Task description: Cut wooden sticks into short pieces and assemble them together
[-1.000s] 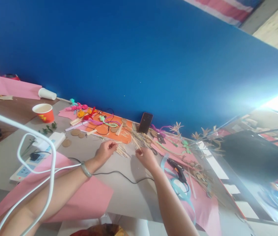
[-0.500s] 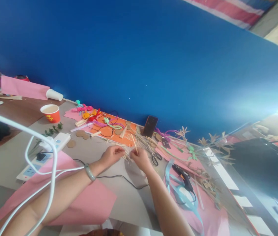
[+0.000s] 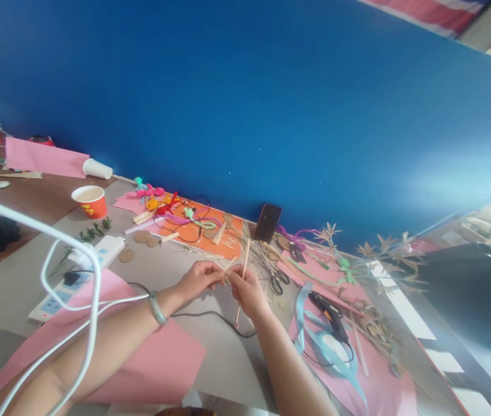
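Note:
A thin wooden stick (image 3: 246,254) slants up through the closed fingers of my right hand (image 3: 246,287), its lower end showing below the hand. My left hand (image 3: 203,278) has its fingertips pinched together beside the right fingertips. A small pale sliver (image 3: 229,265) sticks up between the two hands; which hand grips it is hard to tell. Black scissors (image 3: 277,283) lie just right of my right hand, near a heap of dry stalks (image 3: 266,254). A dark phone (image 3: 267,223) leans at the blue wall behind.
A power strip (image 3: 78,277) and white cable (image 3: 96,289) cross the left side. A paper cup (image 3: 90,201) stands behind them. Pink paper (image 3: 158,364) lies in front. A glue gun (image 3: 331,315) and blue ribbon (image 3: 336,358) lie on the right.
My hands have come together, the left moving slightly right. The stick stands more upright and its lower end now shows below my right hand. The view has shifted slightly.

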`<act>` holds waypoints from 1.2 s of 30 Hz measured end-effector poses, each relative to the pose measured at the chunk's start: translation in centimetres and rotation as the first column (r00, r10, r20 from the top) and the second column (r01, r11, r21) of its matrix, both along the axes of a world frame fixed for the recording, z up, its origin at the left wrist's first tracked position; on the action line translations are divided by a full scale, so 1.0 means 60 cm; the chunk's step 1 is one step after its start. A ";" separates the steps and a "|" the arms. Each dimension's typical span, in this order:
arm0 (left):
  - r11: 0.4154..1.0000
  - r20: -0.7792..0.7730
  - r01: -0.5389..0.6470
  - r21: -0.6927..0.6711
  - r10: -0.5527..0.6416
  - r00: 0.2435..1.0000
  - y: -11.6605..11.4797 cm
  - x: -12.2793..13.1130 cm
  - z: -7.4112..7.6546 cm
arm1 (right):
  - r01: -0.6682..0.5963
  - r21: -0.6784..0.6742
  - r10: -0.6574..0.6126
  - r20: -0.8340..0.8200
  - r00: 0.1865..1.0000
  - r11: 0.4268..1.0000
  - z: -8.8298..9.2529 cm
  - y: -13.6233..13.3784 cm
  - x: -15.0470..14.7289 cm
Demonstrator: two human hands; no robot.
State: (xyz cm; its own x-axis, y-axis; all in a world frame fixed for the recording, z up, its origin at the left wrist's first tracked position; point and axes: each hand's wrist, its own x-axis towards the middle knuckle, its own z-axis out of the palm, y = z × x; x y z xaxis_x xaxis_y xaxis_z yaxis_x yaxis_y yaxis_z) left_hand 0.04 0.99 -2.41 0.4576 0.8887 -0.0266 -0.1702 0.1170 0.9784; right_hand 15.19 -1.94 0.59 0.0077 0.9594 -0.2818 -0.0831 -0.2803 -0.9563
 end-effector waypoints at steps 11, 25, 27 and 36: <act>0.999 0.040 0.047 -0.005 -0.047 0.998 -0.004 -0.003 0.012 | -0.309 0.005 0.274 0.454 0.848 0.951 0.024 -0.011 0.015; 0.992 -0.009 0.125 0.020 -0.125 0.992 0.003 0.001 -0.007 | -0.328 0.079 0.241 0.522 0.818 0.941 0.025 -0.014 0.011; 0.992 -0.028 0.123 0.034 -0.122 0.992 0.002 0.000 -0.002 | -0.303 0.036 0.255 0.455 0.853 0.952 0.025 -0.016 0.011; 0.986 -0.046 0.120 0.113 -0.116 0.992 0.000 -0.008 0.016 | -0.311 -0.129 0.314 0.006 0.949 0.942 0.024 -0.008 0.035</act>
